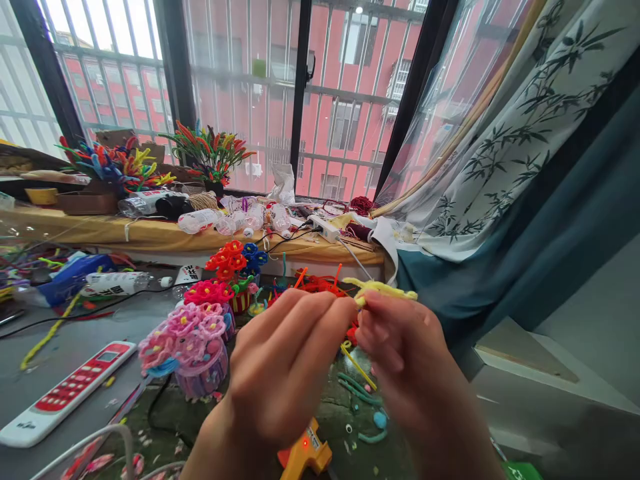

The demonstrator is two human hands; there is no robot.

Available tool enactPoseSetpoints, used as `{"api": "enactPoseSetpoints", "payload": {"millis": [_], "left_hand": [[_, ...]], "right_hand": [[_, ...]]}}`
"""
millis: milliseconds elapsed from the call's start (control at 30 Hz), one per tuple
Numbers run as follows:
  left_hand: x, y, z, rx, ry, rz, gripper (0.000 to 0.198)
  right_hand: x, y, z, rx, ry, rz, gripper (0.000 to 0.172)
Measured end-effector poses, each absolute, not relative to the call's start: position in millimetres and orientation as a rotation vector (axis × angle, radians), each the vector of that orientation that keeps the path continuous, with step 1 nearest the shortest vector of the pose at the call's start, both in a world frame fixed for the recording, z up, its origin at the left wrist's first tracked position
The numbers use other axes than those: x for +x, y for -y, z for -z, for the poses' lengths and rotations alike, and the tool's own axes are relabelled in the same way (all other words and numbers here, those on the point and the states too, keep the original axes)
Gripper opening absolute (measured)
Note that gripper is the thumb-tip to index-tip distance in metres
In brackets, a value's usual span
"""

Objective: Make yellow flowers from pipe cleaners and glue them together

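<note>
My left hand (290,360) and my right hand (405,347) meet at the middle of the view, raised above the table. Between their fingertips is a pale yellow pipe cleaner (387,288), bent into a small shape whose ends stick out to both sides. The fingers of my right hand are pinched on it. My left fingers are closed at its near end, and the back of the hand hides part of their grip. Below my hands lie a yellow pipe-cleaner stem (361,368), teal pipe-cleaner pieces (360,390) and an orange-yellow glue gun (314,453) with a red light.
Left of my hands stands a purple pot of pink pipe-cleaner flowers (203,373), with red flowers (230,261) behind. A white and red remote control (70,393) lies at left. Bottles (197,221) and a power strip (325,229) crowd the windowsill. A curtain (480,260) hangs at right.
</note>
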State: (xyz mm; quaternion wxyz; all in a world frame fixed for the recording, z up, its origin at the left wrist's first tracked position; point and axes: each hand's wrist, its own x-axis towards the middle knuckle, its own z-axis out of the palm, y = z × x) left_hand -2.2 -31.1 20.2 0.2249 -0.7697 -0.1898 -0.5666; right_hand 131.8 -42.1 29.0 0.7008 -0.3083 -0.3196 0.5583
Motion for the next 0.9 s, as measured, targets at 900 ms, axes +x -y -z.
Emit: {"api": "enactPoseSetpoints", "payload": {"millis": [900], "left_hand": [[-0.3, 32.6, -34.6, -2.939, 1.450, 2.844, 0.024]], "right_hand": [[130.9, 40.0, -12.3, -0.550, 1.141, -0.684, 0.009]]}}
